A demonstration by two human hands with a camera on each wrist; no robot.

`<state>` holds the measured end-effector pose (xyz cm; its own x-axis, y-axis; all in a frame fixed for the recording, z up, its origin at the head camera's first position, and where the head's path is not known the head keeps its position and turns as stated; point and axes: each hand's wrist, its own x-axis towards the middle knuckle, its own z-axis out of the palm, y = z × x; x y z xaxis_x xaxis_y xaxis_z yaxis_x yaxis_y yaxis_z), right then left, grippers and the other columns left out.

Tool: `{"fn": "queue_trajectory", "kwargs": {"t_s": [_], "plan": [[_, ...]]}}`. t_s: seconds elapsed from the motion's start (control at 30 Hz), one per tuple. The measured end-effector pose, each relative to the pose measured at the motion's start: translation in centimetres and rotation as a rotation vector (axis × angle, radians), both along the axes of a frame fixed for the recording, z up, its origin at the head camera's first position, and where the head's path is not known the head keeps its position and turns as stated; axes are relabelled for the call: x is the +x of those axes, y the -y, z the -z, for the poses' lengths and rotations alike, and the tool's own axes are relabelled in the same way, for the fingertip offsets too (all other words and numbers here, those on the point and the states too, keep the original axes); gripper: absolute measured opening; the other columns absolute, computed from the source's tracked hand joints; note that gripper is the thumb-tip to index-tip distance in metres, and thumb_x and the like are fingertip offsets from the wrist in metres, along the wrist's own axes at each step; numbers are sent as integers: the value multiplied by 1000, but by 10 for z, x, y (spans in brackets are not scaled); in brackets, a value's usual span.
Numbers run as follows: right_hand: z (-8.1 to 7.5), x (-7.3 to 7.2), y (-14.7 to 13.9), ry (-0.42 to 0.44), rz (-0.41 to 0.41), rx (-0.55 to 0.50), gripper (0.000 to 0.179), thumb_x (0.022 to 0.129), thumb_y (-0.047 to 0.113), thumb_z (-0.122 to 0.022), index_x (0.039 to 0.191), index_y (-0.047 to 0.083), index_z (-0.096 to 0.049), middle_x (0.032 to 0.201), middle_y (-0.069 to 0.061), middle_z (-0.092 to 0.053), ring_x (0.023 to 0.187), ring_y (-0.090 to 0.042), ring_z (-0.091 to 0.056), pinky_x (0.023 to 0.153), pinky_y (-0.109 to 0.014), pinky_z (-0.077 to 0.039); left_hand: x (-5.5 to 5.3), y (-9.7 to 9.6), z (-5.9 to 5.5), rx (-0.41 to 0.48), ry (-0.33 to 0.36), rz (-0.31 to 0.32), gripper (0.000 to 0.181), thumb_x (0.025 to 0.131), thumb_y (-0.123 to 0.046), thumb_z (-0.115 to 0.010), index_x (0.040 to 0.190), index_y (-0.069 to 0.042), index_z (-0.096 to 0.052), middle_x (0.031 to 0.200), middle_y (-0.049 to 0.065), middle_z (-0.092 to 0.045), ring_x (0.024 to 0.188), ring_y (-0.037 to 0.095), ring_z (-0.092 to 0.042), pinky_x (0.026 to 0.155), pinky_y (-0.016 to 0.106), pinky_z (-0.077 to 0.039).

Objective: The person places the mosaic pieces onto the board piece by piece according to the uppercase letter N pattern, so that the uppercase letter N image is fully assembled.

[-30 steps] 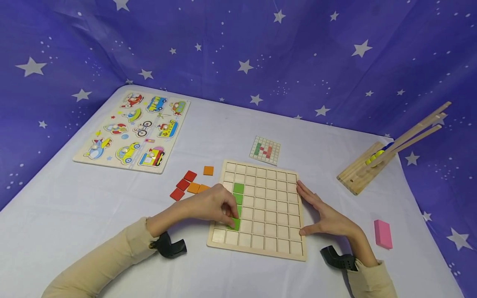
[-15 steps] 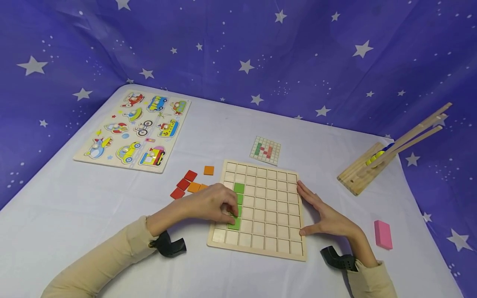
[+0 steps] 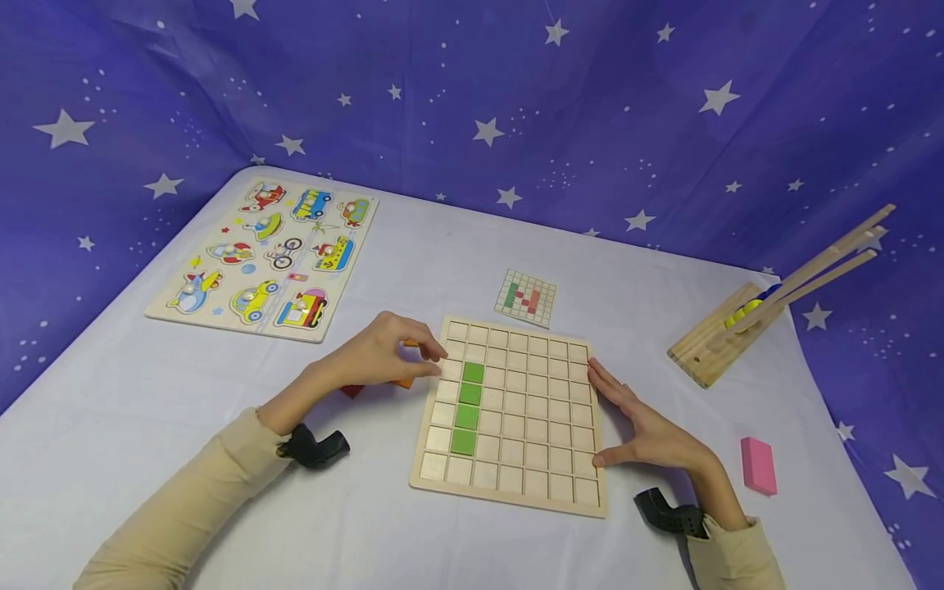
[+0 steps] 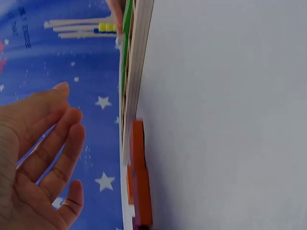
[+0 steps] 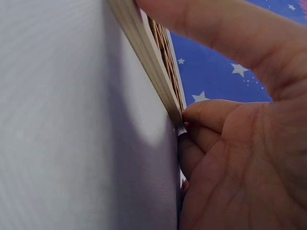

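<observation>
A wooden grid board (image 3: 542, 410) lies flat, with a column of green square tiles (image 3: 466, 417) in its second column of cells. My left hand (image 3: 383, 351) hovers over the loose tiles by the board's left edge, fingers loosely bent and holding nothing. It partly covers an orange tile (image 3: 401, 383) and a red tile (image 3: 352, 391); in the left wrist view, orange tiles (image 4: 139, 163) lie beside the board's edge, below the hand. At the right edge my right hand (image 3: 652, 430) rests with thumb and fingers spread, touching the rim (image 5: 151, 67).
Behind the board lies a small pattern card (image 3: 525, 297) with coloured squares. A vehicle knob puzzle (image 3: 265, 262) is at the back left. To the right stand a wooden peg stand (image 3: 711, 336) with yellow and blue beads and a pink block (image 3: 758, 465).
My left hand has lifted off the lowest green tile and moved up and left to above the loose tiles, uncovering the green column. The right hand has stayed at the board's edge.
</observation>
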<state>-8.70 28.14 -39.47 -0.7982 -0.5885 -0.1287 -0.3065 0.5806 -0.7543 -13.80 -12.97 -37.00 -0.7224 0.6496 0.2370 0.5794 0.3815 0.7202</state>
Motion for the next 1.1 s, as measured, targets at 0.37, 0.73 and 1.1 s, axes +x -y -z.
{"fn": "queue_trajectory", "kwargs": {"t_s": [0.37,0.73,1.1], "plan": [[1,0,0,0,-3,-2,116,67,26,-87,154,5,-12,163,-12,4,149,-11,8,107,-72,8,-16,21,7,-2,51,-219,21,82,-16,-76,102,-9,-75,96,1,-75,90,16,-64,80,39,-49],[-1,0,-1,-12,-10,-3,116,67,25,-87,154,4,-13,162,-14,3,148,-6,7,107,-72,7,-28,37,17,-43,77,-234,25,80,-15,-78,103,-8,-74,100,2,-73,98,19,-64,89,37,-47],[1,0,-1,-16,-12,-7,116,68,26,-87,154,5,-12,162,-13,3,149,-12,7,107,-72,7,-30,56,8,-226,191,-171,26,76,-10,-78,102,-10,-75,100,1,-71,90,17,-59,82,34,-46]]}}
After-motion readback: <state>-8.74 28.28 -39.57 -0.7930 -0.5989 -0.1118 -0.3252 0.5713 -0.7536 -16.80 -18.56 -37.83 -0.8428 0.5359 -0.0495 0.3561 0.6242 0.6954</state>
